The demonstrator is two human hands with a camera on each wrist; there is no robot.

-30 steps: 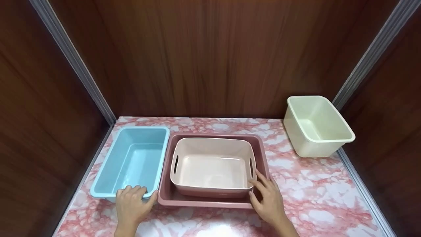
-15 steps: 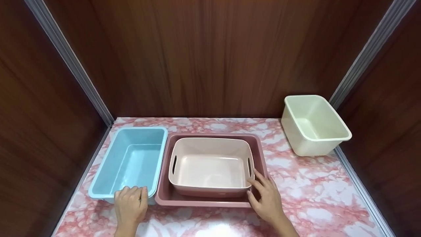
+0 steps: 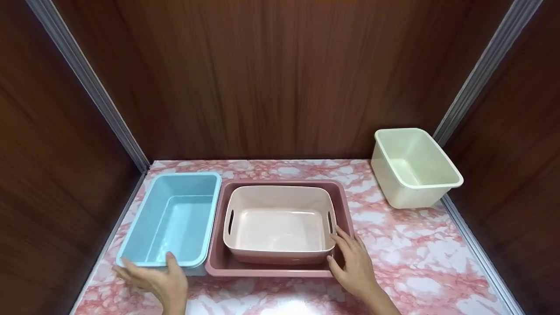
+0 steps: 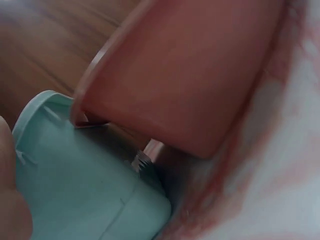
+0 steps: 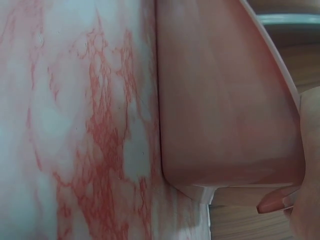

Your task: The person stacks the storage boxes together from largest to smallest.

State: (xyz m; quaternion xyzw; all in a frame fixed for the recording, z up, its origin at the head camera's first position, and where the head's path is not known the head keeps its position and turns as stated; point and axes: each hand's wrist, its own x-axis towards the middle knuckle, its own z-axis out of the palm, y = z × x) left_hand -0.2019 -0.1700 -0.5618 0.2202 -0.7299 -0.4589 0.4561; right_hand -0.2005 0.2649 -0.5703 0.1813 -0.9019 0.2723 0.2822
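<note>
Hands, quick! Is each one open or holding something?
Left hand: open, at the blue bin.
Right hand: at the mauve tub; can't tell if it's gripping.

Basket [image 3: 282,223] in tray [image 3: 271,273], basin [image 3: 181,218] left

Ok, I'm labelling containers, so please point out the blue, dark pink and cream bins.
Blue bin [image 3: 183,225]: head view, on its inner floor.
Dark pink bin [image 3: 271,273]: head view, on its near rim.
Cream bin [image 3: 429,166]: head view, on its right inner wall.
</note>
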